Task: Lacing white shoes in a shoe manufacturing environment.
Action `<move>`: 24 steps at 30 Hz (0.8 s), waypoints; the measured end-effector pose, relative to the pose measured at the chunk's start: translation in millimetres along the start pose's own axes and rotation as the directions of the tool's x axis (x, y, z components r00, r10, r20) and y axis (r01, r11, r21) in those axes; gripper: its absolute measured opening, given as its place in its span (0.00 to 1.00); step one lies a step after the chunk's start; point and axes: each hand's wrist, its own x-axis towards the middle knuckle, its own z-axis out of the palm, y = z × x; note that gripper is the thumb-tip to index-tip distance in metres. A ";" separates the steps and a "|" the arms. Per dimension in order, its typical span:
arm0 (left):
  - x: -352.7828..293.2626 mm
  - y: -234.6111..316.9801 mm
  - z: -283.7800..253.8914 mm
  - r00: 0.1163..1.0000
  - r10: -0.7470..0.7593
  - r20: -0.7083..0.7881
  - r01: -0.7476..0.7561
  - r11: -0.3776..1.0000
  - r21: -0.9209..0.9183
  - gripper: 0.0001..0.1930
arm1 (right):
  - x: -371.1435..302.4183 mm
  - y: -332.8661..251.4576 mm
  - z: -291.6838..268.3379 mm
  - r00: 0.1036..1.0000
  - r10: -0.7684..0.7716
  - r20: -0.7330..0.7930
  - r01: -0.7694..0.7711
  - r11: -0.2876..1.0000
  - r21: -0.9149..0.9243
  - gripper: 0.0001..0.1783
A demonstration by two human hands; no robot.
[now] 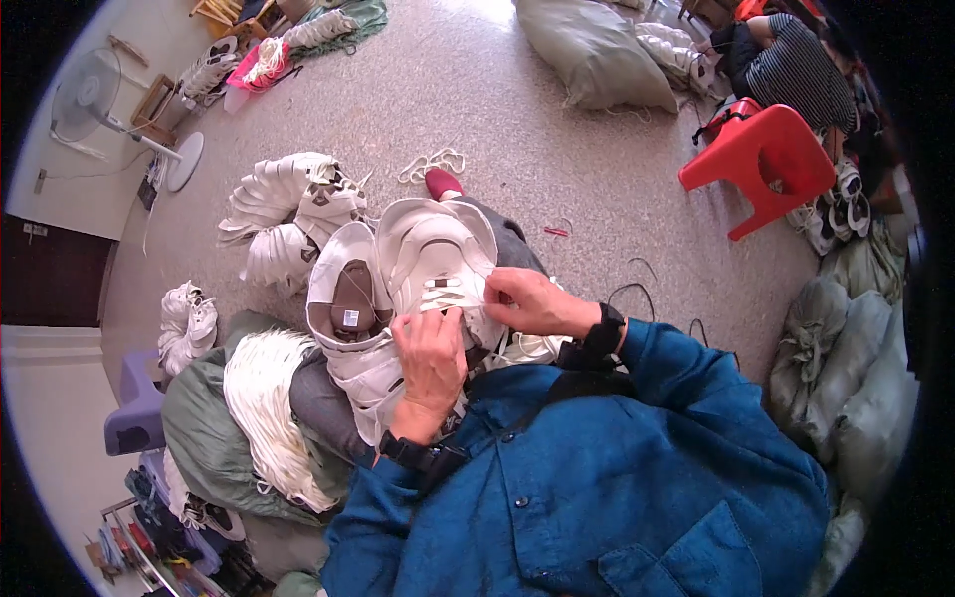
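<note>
On my lap lies a white shoe upper (423, 244), its front part fanned away from me. A white shoelace (444, 295) crosses its eyelet rows. My left hand (432, 360) is closed, with fingertips pinched at the near end of the lacing. At the upper's right edge my right hand (537, 301) is also closed in a pinch, where the lace runs into its fingers. The exact grip is partly hidden. Just left of it, a second white shoe upper (328, 289) shows its brown lining and a small white label.
Loose white laces (271, 408) drape over green cloth on my left. Stacked white uppers (288, 214) lie on the floor ahead. A red plastic stool (766, 159) stands right, near another person (796, 75) and a large sack (597, 55). A white fan (184, 159) stands far left.
</note>
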 end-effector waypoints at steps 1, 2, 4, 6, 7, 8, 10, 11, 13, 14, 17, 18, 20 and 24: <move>0.5 0.0 -1.5 1.000 0.000 0.002 0.000 1.000 0.002 0.13 | 5.1 -1.7 -6.1 0.996 0.084 0.040 -0.087 0.992 0.086 0.08; 1.7 0.1 -4.5 1.000 0.005 -0.006 -0.005 1.000 0.017 0.12 | 10.1 -4.0 -12.2 0.983 0.164 0.086 -0.176 0.970 0.165 0.09; 2.9 -1.5 -8.0 1.000 0.009 -0.014 -0.008 0.999 0.035 0.11 | 19.7 -8.1 -20.3 0.977 0.187 0.104 -0.208 0.944 0.257 0.09; 3.1 -4.6 -10.2 0.998 0.039 -0.051 -0.034 0.996 0.086 0.10 | 26.1 -9.8 -25.2 0.997 0.082 0.002 -0.082 0.995 0.054 0.07; 2.3 -6.3 -10.3 0.998 0.040 -0.049 -0.035 0.996 0.087 0.10 | 27.4 -6.3 -24.9 0.997 0.076 -0.015 -0.076 0.997 0.009 0.06; 0.9 -8.3 -9.2 0.997 0.055 -0.052 -0.049 0.994 0.100 0.10 | 26.6 -3.3 -22.9 0.997 0.077 -0.015 -0.077 0.997 0.010 0.06; 1.2 -6.9 -9.7 0.996 0.070 -0.052 -0.064 0.992 0.112 0.10 | 25.2 3.0 -18.8 0.994 0.035 -0.101 -0.037 0.999 -0.023 0.06; 3.5 -1.7 -11.3 0.998 0.039 -0.053 -0.035 0.997 0.067 0.10 | 23.8 5.2 -16.0 0.994 0.037 -0.102 -0.040 0.999 -0.022 0.06; 6.7 3.0 -8.5 0.999 0.007 -0.051 -0.006 1.000 0.020 0.10 | 19.7 5.7 -10.3 0.954 -0.040 -0.296 0.023 0.998 -0.060 0.06; 8.5 3.1 -4.9 0.999 0.013 -0.036 -0.011 0.999 0.047 0.10 | 17.5 4.7 -10.0 0.955 -0.038 -0.295 0.021 0.998 -0.061 0.06; 13.9 1.1 4.4 1.000 0.016 -0.024 -0.014 0.997 0.079 0.09 | 9.7 -4.4 -11.2 0.965 0.003 -0.261 -0.004 1.000 -0.004 0.06; 16.1 -0.2 5.7 1.000 0.014 -0.027 -0.012 0.996 0.086 0.09 | 7.6 -8.6 -10.5 0.973 0.035 -0.229 -0.036 0.999 0.001 0.06; 22.5 -1.6 9.8 1.000 0.014 -0.016 -0.013 0.995 0.101 0.08 | 4.5 -10.2 -11.2 0.977 0.070 -0.200 -0.071 0.997 0.000 0.07; 21.8 -14.0 9.4 0.996 0.090 -0.022 -0.087 0.990 0.115 0.07 | 7.1 -14.5 -11.4 0.972 0.018 -0.234 -0.028 0.999 -0.041 0.07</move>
